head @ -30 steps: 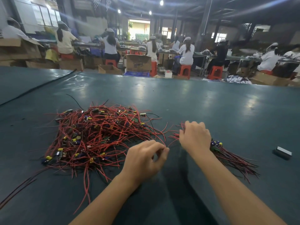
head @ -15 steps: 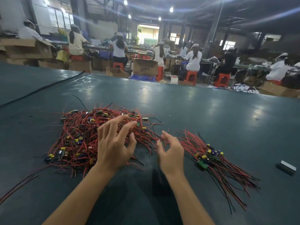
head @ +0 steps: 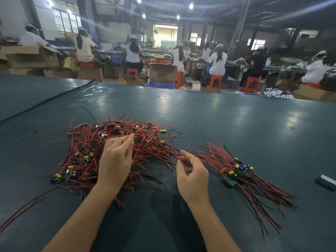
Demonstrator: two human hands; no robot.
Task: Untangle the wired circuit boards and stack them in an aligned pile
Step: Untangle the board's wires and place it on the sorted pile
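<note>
At right, pile, wires near-rightward.

Glossy, smooth dark-green table; red plastic-coated wires; brown cardboard boxes.

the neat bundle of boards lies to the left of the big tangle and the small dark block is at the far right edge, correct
Not quite. The head view shows the neat bundle lying to the right of the big tangle, not the left. The small dark block is indeed at the far right edge.

Teal table; dark block right; cardboard box behind.
</note>
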